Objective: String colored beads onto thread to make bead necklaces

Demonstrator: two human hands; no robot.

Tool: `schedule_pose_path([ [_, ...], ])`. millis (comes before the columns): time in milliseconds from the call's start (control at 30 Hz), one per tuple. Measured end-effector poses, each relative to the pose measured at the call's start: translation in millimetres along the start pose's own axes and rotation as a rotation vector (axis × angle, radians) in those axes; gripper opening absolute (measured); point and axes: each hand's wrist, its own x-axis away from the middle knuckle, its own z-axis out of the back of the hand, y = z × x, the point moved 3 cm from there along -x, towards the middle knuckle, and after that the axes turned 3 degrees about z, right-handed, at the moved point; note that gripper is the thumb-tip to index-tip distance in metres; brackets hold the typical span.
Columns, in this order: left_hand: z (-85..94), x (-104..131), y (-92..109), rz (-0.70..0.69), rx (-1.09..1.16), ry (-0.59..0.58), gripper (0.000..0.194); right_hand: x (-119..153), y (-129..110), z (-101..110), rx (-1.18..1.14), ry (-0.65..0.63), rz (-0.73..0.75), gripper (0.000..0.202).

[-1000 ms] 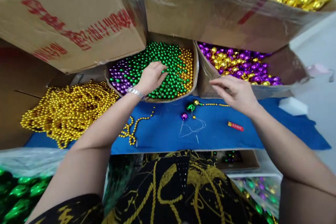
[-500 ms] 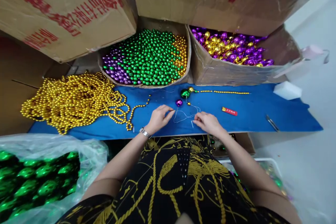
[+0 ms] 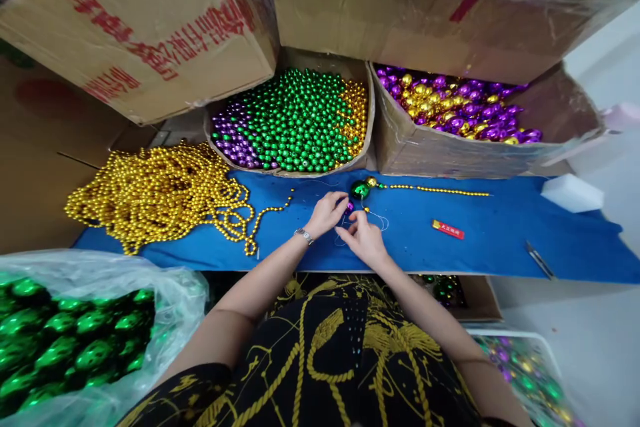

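Observation:
A shiny purple ball lies between my two hands, partly covered by fingers. My left hand, with a watch on its wrist, is closed with its fingertips at this ball. From the right, my right hand reaches in, its fingers bent around the thin white thread; the exact grip is hard to see. Just beyond the fingertips sit a larger green ball and a gold ball. A strand of small gold beads runs right from them. One small gold bead is near the thread.
Gold bead strands are heaped at the left. Behind stand a box of green, purple and gold beads and a box of purple and gold balls. A red packet, tweezers and a white block lie right.
Both hands have come together at the purple ball; the right hand has moved left with the thread. The whole view has shifted slightly.

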Motion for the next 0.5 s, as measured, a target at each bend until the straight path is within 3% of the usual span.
schedule_pose_path([
  [167,-12.6,-7.0,-5.1,0.035,0.037,-0.054,0.023,1.2,4.7,-12.8,0.016,-0.005,-0.01,0.022],
  [500,-18.1,22.6,-12.6,0.14,0.397,0.065,0.029,10.2,25.5,3.5,0.019,0.01,0.003,0.021],
])
